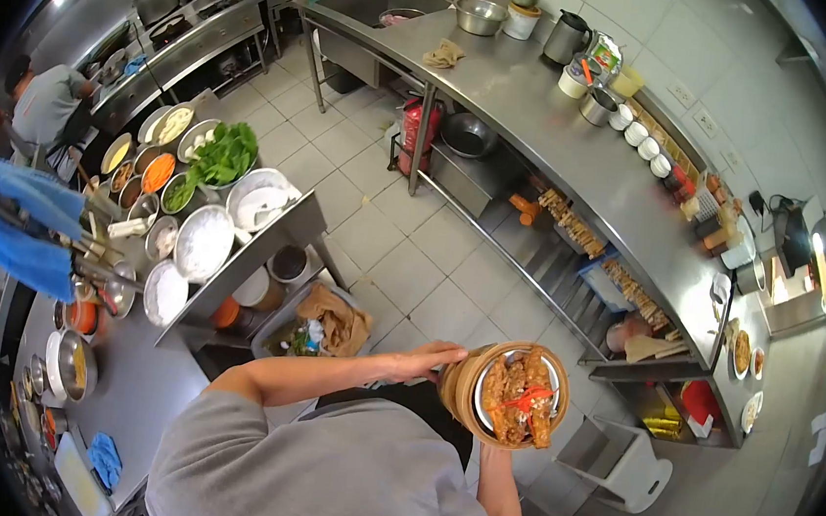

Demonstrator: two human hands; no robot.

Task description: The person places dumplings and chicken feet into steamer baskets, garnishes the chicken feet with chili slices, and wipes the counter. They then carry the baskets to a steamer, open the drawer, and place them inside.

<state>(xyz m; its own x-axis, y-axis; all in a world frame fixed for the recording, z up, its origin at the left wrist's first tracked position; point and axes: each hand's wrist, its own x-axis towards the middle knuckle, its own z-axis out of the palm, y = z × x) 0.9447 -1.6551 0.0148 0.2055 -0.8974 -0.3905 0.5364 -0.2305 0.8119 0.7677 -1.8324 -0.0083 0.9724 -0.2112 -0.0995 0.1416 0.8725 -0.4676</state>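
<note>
A round bamboo steamer (454,387) is held in front of my body, tilted toward the camera. Inside it sits a white-rimmed metal dish (556,377) of brown sauced pieces that look like chicken feet (515,416), topped with red strips (530,398). My left hand (427,359) is against the steamer's left side, fingers stretched along its wall. From below, my right forearm (499,487) reaches up to the steamer's underside. The right hand is hidden behind the steamer, which it supports.
A long steel counter (536,82) with shelves runs along the right. To the left stands a counter of ingredient bowls (203,243) and leafy greens (226,151). A bin (312,346), a white plastic stool (616,465) and a fire extinguisher (418,133) stand near the floor. Another person (50,106) works far left.
</note>
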